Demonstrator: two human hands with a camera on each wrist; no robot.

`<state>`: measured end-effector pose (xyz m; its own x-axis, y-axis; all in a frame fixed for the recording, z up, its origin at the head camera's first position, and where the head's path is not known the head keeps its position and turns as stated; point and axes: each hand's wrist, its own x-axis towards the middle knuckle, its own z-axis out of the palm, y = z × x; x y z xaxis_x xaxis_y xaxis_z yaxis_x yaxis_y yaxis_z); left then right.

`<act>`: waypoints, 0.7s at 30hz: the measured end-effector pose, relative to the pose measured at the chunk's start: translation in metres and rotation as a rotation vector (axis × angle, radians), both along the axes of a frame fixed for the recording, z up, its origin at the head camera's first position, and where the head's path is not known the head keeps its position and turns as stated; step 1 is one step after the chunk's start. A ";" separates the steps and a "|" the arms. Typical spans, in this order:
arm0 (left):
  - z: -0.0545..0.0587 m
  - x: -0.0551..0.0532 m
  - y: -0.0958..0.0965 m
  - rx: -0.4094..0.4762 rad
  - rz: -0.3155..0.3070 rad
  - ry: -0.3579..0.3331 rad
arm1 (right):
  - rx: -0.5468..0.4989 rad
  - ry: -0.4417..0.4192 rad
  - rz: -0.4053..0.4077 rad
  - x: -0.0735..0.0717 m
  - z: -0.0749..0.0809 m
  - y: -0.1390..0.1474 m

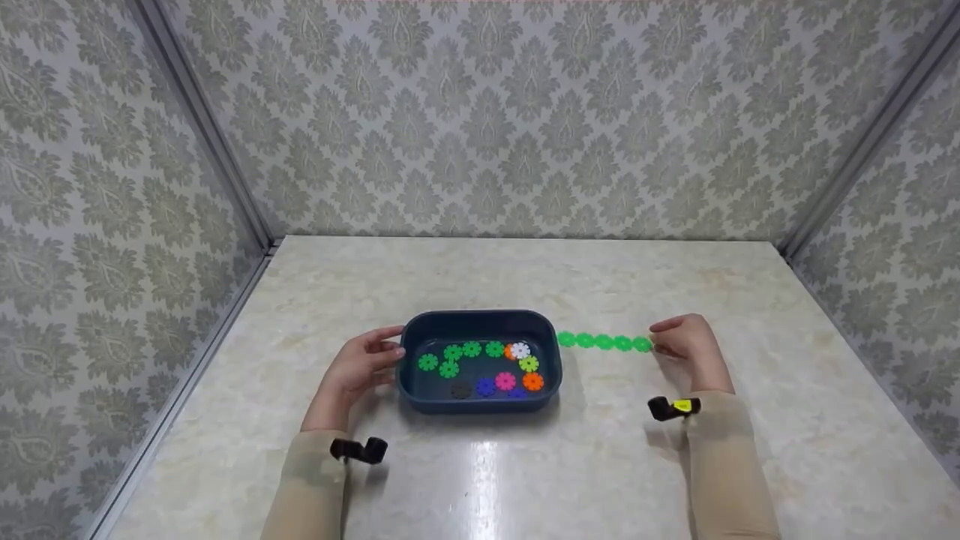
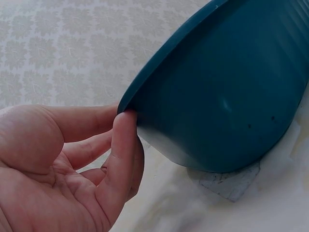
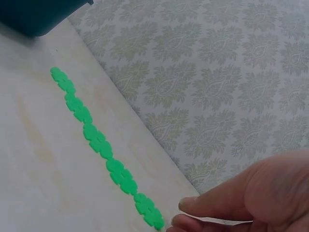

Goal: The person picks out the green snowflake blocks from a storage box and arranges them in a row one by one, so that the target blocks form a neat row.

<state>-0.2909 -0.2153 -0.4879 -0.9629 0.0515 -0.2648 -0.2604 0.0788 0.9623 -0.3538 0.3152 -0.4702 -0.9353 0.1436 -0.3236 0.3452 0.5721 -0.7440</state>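
A dark blue plastic basin (image 1: pixel 480 406) stands on the table, holding several flower-shaped discs, among them green discs (image 1: pixel 471 349), an orange disc (image 1: pixel 532 382) and a pink disc (image 1: pixel 505 381). At its left end my left hand (image 1: pixel 361 365) pinches the rim; in the left wrist view the thumb goes behind the rim and a finger meets the outer wall. To the basin's right, a straight chain of linked green discs (image 1: pixel 604 342) lies on the table. My right hand (image 1: pixel 686 346) is at the chain's right end, fingertips touching or very near the last disc, thumb slightly apart.
The pale marbled table (image 1: pixel 480 277) ends at a patterned wall (image 1: pixel 487 127) behind, with more wall on both sides. A black wrist camera (image 1: pixel 360 450) sits on the left forearm, another black wrist camera (image 1: pixel 667 408) on the right.
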 end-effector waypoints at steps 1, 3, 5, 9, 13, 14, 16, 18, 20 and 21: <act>0.000 0.000 0.000 0.000 0.001 0.000 | -0.004 0.001 -0.006 0.000 0.001 -0.001; 0.000 0.000 0.000 0.002 0.002 -0.002 | -0.012 0.003 -0.010 0.001 0.004 -0.002; 0.000 0.000 0.000 0.007 0.002 -0.002 | -0.014 0.004 -0.011 0.001 0.007 -0.004; 0.000 0.001 0.000 0.015 0.002 0.000 | -0.047 0.020 0.013 0.004 0.015 -0.009; 0.001 0.001 0.000 0.011 -0.001 0.005 | -0.114 0.050 0.059 0.009 0.024 -0.017; 0.001 0.001 0.000 0.012 0.002 0.004 | -0.123 0.060 0.071 0.010 0.026 -0.020; 0.001 0.001 0.001 0.015 -0.001 0.006 | -0.143 0.078 0.100 0.012 0.029 -0.025; 0.002 0.001 0.002 0.022 0.002 0.005 | -0.155 0.095 0.132 0.013 0.032 -0.030; 0.002 0.000 0.002 0.025 0.009 0.002 | -0.174 0.106 0.151 0.013 0.034 -0.035; 0.002 0.000 0.002 0.024 0.009 0.002 | -0.185 0.109 0.159 0.013 0.035 -0.038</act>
